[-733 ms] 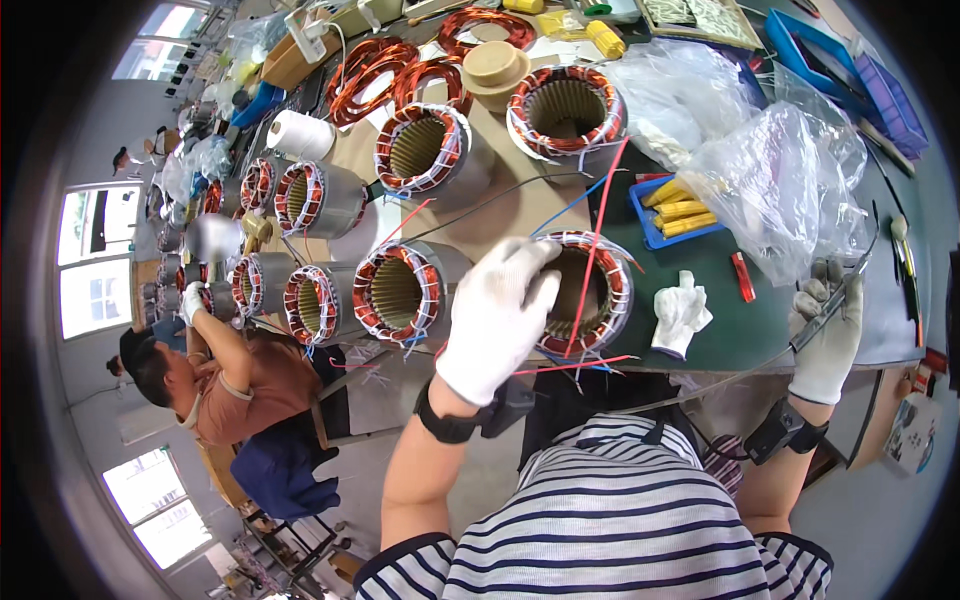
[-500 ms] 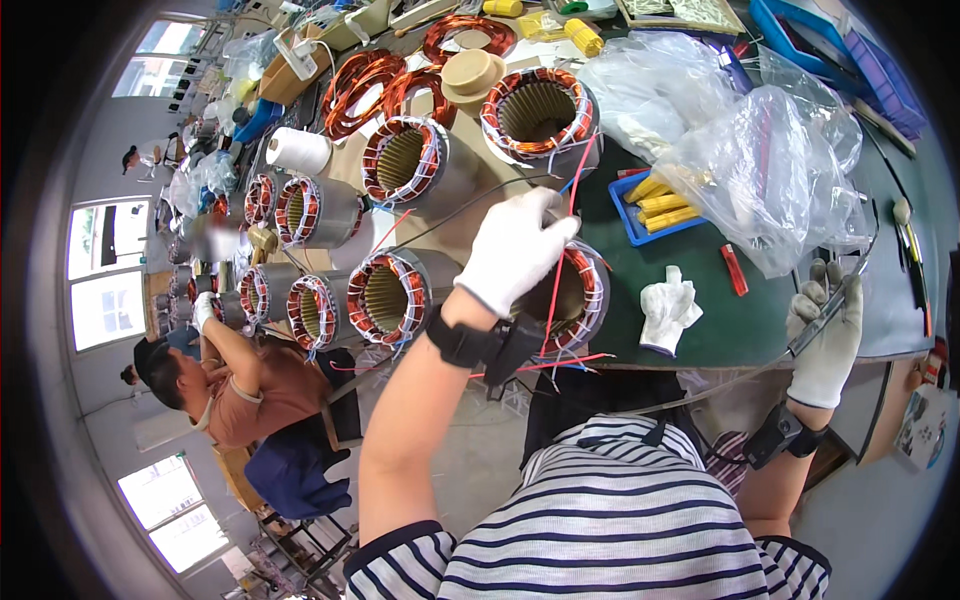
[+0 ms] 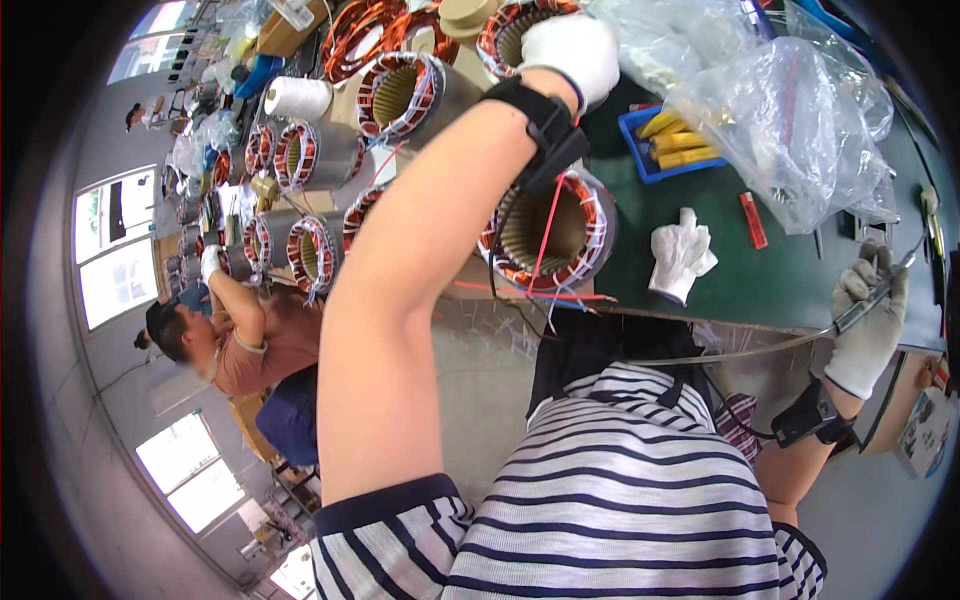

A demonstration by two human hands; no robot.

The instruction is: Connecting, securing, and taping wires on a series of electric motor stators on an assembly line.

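Note:
My left hand (image 3: 572, 60), in a white glove, reaches to the far stator (image 3: 497, 45), a motor core with copper windings laced in white. Its fingers are turned away and hidden, so any grip on a wire does not show. Under my left forearm stands the near stator (image 3: 598, 235); a red wire (image 3: 549, 232) crosses its opening, and more red and blue leads lie along its front rim. At the right edge of the bench, my gloved right hand (image 3: 868, 325) is closed round a slim, pen-like tool (image 3: 853, 316) with a thin tube or cable trailing left.
Right of the near stator lie a spare white glove (image 3: 681, 256), a red lighter-like object (image 3: 753, 221) and a blue tray (image 3: 640, 165) of yellow pieces. Clear plastic bags (image 3: 790, 130) cover the back right. More stators (image 3: 398, 95) stand left; a co-worker (image 3: 250, 335) sits beyond.
My left hand has moved from above the near stator, away from me, to the far one. The view has shifted; my right hand keeps hold of the pen-like tool.

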